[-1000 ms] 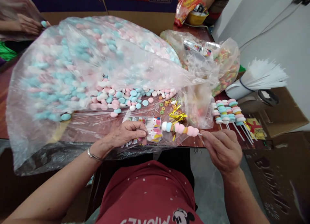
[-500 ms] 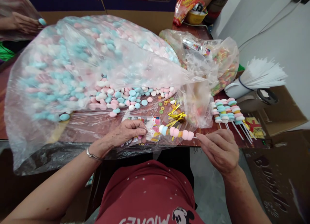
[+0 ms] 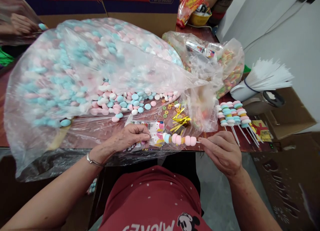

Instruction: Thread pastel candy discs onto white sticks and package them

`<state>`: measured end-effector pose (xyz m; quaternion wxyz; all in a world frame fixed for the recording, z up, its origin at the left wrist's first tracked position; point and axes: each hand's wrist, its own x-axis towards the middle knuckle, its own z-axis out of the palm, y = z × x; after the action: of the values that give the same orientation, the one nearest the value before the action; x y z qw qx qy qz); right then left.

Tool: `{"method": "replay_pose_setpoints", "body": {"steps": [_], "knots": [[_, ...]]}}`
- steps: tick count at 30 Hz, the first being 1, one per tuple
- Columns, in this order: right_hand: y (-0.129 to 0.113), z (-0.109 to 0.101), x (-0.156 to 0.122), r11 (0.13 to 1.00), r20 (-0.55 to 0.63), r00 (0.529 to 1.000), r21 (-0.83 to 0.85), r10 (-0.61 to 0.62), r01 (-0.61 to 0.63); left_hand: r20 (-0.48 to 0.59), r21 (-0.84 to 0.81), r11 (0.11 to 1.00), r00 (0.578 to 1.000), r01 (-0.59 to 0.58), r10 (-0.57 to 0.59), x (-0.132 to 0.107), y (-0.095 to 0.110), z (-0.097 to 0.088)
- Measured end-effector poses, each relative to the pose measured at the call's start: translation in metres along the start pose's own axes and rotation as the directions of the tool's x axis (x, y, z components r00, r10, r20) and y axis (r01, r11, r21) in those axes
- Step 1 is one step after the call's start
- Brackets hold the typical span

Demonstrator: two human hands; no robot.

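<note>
My right hand (image 3: 221,151) pinches the white stick of a candy skewer (image 3: 181,139), held sideways above the table edge. Pink, blue, white and orange-brown candies are threaded along it. The white end of the skewer points left, over a small clear printed plastic bag (image 3: 158,127). Thumb and finger of my left hand (image 3: 133,136) are closed on the left part of this bag; the exact grip is partly hidden. Further printed bags lie beneath. Just behind the skewer is a bunch of gold twist ties (image 3: 180,120), beside loose ring-shaped candies (image 3: 166,112).
A huge clear bag of pastel candies (image 3: 62,71) covers the left and middle. Behind on the right lies a bag of ring candies (image 3: 228,68). Finished-looking skewers (image 3: 233,114) lie at right, near a mug of white sticks (image 3: 246,89). Another person's hand (image 3: 22,24) shows far left.
The view has shifted slightly. My right hand and the candy skewer have moved a little left, towards my left hand. My left hand keeps its grip on the bag.
</note>
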<state>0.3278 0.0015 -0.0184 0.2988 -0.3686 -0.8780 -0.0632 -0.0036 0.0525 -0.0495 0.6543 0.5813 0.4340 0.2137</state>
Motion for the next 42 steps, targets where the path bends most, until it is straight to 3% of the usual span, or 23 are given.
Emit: {"method": "replay_pose_setpoints", "body": {"steps": [8,12,17,20,24,32,37,42], "knots": [[-0.001,0.005,0.002,1.000,-0.015,1.000,0.007,0.004,-0.004,0.123,-0.032,0.999,0.992,0.002,0.002,0.001,0.001,0.002],[-0.005,0.006,0.003,0.999,-0.011,0.999,-0.027,0.031,-0.032,0.083,0.077,0.994,0.994,-0.078,0.072,0.001,0.000,0.004],[-0.003,0.006,0.001,0.999,0.003,1.000,0.043,0.018,-0.018,-0.057,0.251,0.962,0.991,-0.104,0.122,-0.001,0.002,0.002],[0.000,0.008,0.000,0.996,0.010,1.000,0.085,0.003,-0.004,-0.019,0.234,0.964,0.991,-0.126,0.134,-0.002,0.000,0.002],[-0.004,0.014,0.002,0.994,0.029,0.996,0.064,0.088,-0.090,0.077,0.181,0.973,0.988,-0.143,0.131,-0.003,-0.004,0.004],[-0.011,0.012,0.007,0.986,0.125,0.987,0.124,0.098,-0.114,-0.082,0.276,0.946,0.976,-0.171,0.200,-0.002,0.001,0.002],[-0.009,0.011,0.008,0.978,0.143,0.984,0.164,0.102,-0.125,0.050,0.269,0.945,0.982,-0.188,0.181,-0.001,-0.001,-0.004],[-0.014,0.015,0.009,0.964,0.141,0.980,0.209,0.137,-0.165,0.004,0.283,0.943,0.983,-0.178,0.185,0.002,-0.009,-0.011]]}}
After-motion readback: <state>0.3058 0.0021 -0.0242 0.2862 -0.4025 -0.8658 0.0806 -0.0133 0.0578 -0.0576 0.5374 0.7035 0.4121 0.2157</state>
